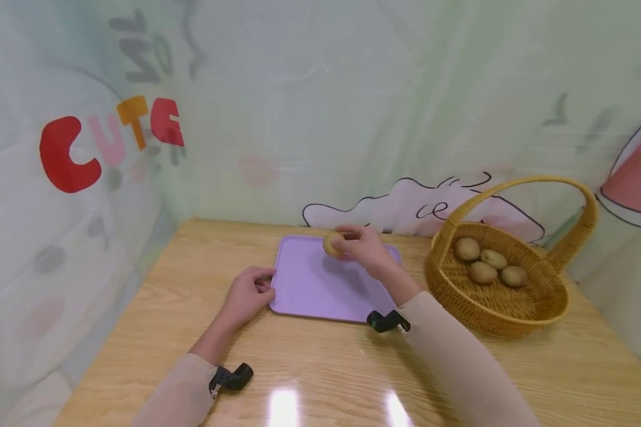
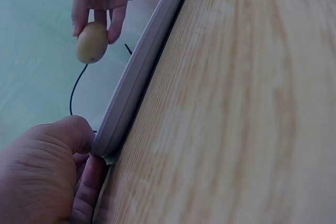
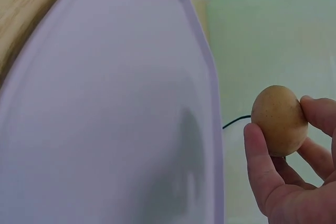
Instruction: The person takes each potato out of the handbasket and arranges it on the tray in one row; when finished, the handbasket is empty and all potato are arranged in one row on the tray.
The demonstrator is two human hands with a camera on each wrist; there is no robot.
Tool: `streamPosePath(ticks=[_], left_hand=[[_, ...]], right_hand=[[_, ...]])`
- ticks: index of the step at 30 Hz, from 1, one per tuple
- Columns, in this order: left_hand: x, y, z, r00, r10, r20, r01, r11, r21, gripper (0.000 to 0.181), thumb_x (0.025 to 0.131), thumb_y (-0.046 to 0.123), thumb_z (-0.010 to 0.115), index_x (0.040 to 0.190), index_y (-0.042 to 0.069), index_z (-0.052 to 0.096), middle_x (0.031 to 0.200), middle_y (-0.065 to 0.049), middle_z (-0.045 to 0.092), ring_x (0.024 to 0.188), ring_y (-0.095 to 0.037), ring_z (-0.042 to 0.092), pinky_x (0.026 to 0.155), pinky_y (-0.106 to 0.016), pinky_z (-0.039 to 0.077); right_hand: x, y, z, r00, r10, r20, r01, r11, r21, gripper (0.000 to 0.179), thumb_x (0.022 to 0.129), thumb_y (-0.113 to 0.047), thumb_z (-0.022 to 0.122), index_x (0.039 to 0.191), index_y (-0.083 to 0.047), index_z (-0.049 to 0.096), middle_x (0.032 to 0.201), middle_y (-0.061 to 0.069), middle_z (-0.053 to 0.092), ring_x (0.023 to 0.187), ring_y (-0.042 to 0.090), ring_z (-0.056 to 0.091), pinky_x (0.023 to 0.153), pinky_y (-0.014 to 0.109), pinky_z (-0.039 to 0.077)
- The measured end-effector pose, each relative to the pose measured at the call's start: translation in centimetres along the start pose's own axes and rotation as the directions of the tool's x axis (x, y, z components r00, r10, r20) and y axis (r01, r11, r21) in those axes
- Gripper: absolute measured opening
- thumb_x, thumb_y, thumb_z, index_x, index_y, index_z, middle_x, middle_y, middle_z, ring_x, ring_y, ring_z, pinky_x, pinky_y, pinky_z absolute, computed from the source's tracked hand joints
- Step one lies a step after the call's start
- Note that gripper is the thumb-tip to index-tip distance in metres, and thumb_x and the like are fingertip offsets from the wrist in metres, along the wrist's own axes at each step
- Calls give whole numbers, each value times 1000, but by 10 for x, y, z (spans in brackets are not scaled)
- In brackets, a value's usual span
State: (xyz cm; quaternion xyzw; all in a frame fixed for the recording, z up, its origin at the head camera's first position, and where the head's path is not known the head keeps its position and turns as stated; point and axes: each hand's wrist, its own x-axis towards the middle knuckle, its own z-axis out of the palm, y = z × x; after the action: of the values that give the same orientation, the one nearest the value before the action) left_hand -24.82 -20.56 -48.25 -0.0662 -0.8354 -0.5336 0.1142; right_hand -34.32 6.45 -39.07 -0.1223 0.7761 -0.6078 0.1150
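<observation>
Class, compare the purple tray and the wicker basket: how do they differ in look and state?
The tray is flat, smooth and purple, whereas the basket is deep, woven and golden-brown. The basket has a tall arched handle; the tray has only a low rim. Four potatoes show in the basket, while the left hand grips the tray's edge. Both are on the wooden table.

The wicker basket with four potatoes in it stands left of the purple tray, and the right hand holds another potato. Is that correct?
Not quite: the wicker basket stands to the right of the purple tray, as the head view shows. It does have four potatoes in it, and the right hand does hold another potato.
</observation>
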Motion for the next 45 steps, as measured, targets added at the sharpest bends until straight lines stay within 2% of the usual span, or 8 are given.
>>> streamPosePath(ticks=[3,9,14,21,29,35,45], left_hand=[[2,-1,1,1000,14,-1,-14,1000,-7,41,75,-5,69,117,-3,67,104,-9,62,80,-15,61,69,-24,54],[1,2,2,1000,3,-9,-3,1000,-23,41,74,-5,69,115,-4,68,102,-9,62,79,-15,61,68,-24,54],[1,3,1,1000,-12,-3,12,999,-39,40,74,-6,70,114,-4,68,98,-9,62,78,-15,61,67,-23,54],[2,4,-3,1000,31,-1,-31,999,-40,40,72,-6,71,112,-5,69,93,-8,62,75,-15,61,65,-24,54],[-1,3,-1,998,53,15,-53,998,-19,39,72,-5,71,111,-6,69,92,-8,60,74,-13,60,64,-24,53],[2,2,0,996,86,-4,-86,996,1,39,72,-5,71,111,-6,69,91,-6,60,73,-11,60,63,-24,53],[2,2,0,998,70,1,-70,997,-22,38,72,-9,70,110,-6,70,90,-7,59,74,-14,59,64,-22,52]], right_hand=[[7,4,8,1000,-8,-9,8,1000,25,49,90,-10,68,136,3,52,126,23,54,97,24,61,79,33,56],[22,16,29,1000,-10,-12,10,999,48,48,89,-6,68,134,4,54,122,23,57,91,21,62,75,33,57],[34,24,43,1000,8,-25,-8,1000,15,49,89,-8,69,134,3,55,124,23,57,94,24,62,76,34,57],[46,18,62,1000,-3,-19,2,999,-48,49,88,-12,71,133,1,56,121,21,60,93,24,63,74,34,57],[51,17,81,1000,2,-30,-6,989,-149,47,87,-14,73,130,-2,60,119,17,62,87,21,65,71,32,56],[55,13,88,998,-46,-49,35,979,-201,48,86,-14,72,131,-2,59,118,17,63,85,21,65,70,31,56],[52,11,88,999,-6,-38,-3,971,-238,50,89,-20,70,135,-5,57,125,14,61,88,19,63,72,30,55]])
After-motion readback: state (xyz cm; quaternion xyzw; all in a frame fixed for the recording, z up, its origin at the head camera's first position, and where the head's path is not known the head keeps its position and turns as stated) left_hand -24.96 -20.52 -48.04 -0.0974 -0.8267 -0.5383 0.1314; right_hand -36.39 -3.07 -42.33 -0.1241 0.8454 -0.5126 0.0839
